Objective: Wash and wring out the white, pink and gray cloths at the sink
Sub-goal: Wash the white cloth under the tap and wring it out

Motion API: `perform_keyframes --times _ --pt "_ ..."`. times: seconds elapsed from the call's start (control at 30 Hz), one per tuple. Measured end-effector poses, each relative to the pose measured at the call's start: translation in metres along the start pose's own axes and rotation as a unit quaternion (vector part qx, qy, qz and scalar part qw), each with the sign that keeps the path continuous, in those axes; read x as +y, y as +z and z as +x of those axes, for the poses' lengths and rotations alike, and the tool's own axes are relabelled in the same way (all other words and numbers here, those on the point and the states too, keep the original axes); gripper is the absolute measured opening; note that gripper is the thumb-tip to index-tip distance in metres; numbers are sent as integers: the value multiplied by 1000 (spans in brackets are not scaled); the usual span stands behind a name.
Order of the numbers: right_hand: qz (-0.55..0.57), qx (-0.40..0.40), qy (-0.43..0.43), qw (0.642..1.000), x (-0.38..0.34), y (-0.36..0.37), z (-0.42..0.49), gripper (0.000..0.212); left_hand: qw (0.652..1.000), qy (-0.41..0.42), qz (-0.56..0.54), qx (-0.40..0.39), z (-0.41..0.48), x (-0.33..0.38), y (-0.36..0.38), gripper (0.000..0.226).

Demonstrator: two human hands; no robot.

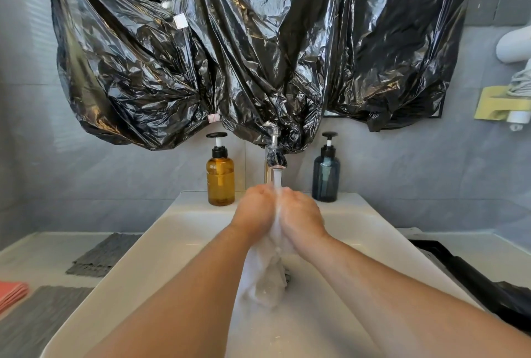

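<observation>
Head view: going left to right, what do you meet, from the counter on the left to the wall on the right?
Pink cloth → farther gray cloth → amber pump bottle → faucet → blue pump bottle → yellow wall holder.

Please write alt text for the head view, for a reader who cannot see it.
A left hand and a right hand grip a wet white cloth under the running faucet, above a white sink. An amber pump bottle and a dark blue pump bottle stand behind it; gray cloths and a pink cloth lie at left.
</observation>
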State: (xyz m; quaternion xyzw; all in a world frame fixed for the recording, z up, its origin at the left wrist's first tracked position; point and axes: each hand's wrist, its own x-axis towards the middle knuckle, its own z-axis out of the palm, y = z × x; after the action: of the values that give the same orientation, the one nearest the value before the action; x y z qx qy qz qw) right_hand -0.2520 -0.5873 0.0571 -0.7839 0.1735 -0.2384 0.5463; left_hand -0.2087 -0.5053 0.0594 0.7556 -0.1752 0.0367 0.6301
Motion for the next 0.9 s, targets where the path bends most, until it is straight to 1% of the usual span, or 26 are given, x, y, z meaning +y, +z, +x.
perform_keyframes --times 0.03,0.07,0.1,0.13,0.17,0.2,0.27,0.3,0.33,0.37,0.4,0.43,0.47,0.5,0.53,0.57,0.63,0.7,0.73,0.77,0.83,0.87,0.9 --pt "10 -2 13 1000 -4 -3 3 30 999 -11 31 -23 -3 3 0 29" --pt "-26 -2 5 1000 -7 -5 7 27 998 -32 6 -50 -2 2 0 29" --pt "-25 16 20 999 -9 -6 8 31 994 -46 -60 -81 -4 4 0 31" --pt "31 23 36 999 -9 -8 11 35 989 -46 -82 -118 -3 1 0 35" --pt "133 47 62 988 -6 -10 16 33 981 -75 -114 -139 -4 -1 -1 42" --pt "210 55 75 973 -1 -11 20 27 976 -94 -118 -157 -3 -5 -4 49" --pt "316 77 44 944 -3 -16 23 28 979 -107 -73 -157 -2 -9 -8 56" --pt "344 88 48 934 -1 -20 25 25 980 -113 -62 -151 -2 -9 -9 56" --pt "367 76 66 925 -1 -23 24 21 979 -124 -85 -140 1 -12 -9 57" --pt "365 50 73 927 0 -24 25 20 979 -123 -114 -114 6 -17 -8 61" --pt "321 25 59 945 -2 -26 21 21 979 -135 -138 -73 12 -23 -5 67" --pt "226 20 27 974 -2 -25 17 21 981 -122 -151 -26 16 -23 -5 67" --pt "146 20 2 989 0 -21 13 21 983 -110 -144 17 15 -19 -5 60" --pt "91 17 -25 995 3 -16 10 25 988 -85 -121 52 11 -12 -7 53" --pt "60 9 -47 997 7 -11 5 31 989 -65 -109 69 7 -8 -8 49" --pt "33 4 -65 997 10 -7 2 35 990 -51 -115 65 5 -6 -10 46" --pt "-11 24 -94 995 15 -2 -1 37 993 -31 -113 34 2 -6 -8 37" --pt "-35 52 -117 991 15 -4 -1 36 999 -17 -29 -27 1 -5 -5 25" --pt "-42 66 -114 990 16 -5 2 36 998 -15 13 -62 2 -6 -3 21" --pt "-39 71 -111 991 15 -7 5 35 996 -18 26 -86 1 -4 -1 19" --pt "-6 72 -88 993 11 -13 12 32 993 -14 -4 -118 -3 1 1 22" --pt "24 82 -70 994 9 -15 15 29 991 -29 -25 -128 -5 2 1 27" --pt "64 96 -53 992 6 -19 18 27 987 -63 -54 -135 -6 4 -1 35"
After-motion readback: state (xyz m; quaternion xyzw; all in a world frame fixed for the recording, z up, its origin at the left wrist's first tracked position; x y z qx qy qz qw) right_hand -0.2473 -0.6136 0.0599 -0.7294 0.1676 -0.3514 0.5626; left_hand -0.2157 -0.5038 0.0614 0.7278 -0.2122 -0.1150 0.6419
